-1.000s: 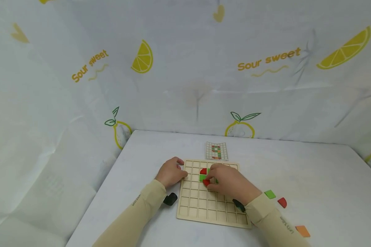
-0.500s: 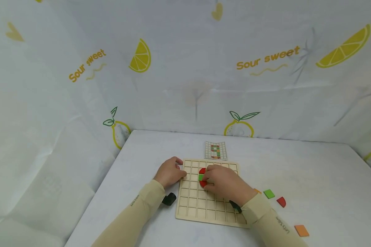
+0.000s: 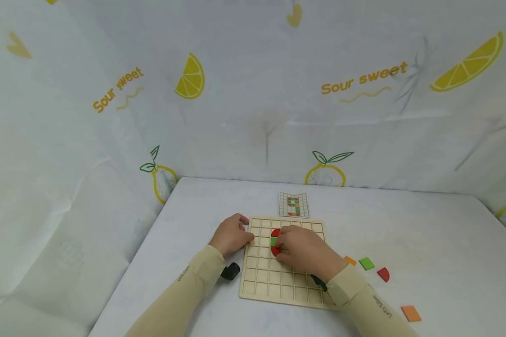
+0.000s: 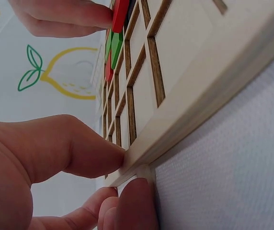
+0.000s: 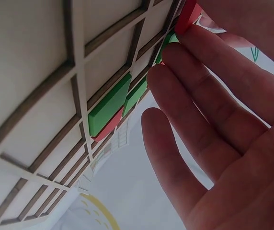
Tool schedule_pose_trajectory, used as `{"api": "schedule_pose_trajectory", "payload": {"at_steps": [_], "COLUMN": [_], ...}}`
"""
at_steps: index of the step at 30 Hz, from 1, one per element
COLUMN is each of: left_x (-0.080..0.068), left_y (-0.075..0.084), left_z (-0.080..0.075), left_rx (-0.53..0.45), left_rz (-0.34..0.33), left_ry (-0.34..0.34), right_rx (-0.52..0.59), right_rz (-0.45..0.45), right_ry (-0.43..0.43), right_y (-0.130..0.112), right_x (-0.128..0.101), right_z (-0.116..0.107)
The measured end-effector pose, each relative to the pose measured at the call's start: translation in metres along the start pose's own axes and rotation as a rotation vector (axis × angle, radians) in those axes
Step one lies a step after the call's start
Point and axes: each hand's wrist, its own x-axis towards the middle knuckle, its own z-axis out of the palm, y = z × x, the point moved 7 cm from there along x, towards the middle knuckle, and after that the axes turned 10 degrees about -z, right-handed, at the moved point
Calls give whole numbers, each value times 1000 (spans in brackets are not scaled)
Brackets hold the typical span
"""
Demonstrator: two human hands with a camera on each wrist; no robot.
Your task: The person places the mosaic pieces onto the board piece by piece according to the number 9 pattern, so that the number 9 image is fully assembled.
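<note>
A wooden grid board (image 3: 261, 281) lies on the table. My left hand (image 3: 231, 235) holds its left edge; in the left wrist view the thumb (image 4: 96, 153) presses on the rim with fingers beneath. Over the board, my right hand (image 3: 307, 250) pinches a red quarter-round tile (image 3: 275, 252) between thumb and index finger, just below a green square tile (image 3: 273, 242). Another red tile (image 3: 275, 232) sits above that green one. The right wrist view shows the held tile slightly tilted at the grid, and another green tile (image 5: 109, 108) in a cell. My right hand hides part of the pattern.
A small pattern card (image 3: 293, 205) lies behind the board. Right of it are a green tile (image 3: 367, 263), a red quarter-round tile (image 3: 383, 274) and orange tiles (image 3: 411, 313). Black objects (image 3: 230, 271) are at both wrists. Printed cloth (image 3: 236, 117) hangs behind.
My right hand has shifted slightly left, bringing the red tile in below the green one. An orange tile has come into view beside the right sleeve. My left hand keeps its grip on the board.
</note>
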Motion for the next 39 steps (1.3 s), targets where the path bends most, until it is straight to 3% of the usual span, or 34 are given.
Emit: {"api": "schedule_pose_trajectory", "payload": {"at_steps": [39], "left_x": [2], "left_y": [-1], "left_z": [1], "left_rx": [-4], "left_rz": [11], "left_ry": [-2], "right_rx": [-26], "right_rz": [-20], "right_ry": [12], "right_y": [1], "right_x": [1], "right_z": [1]}}
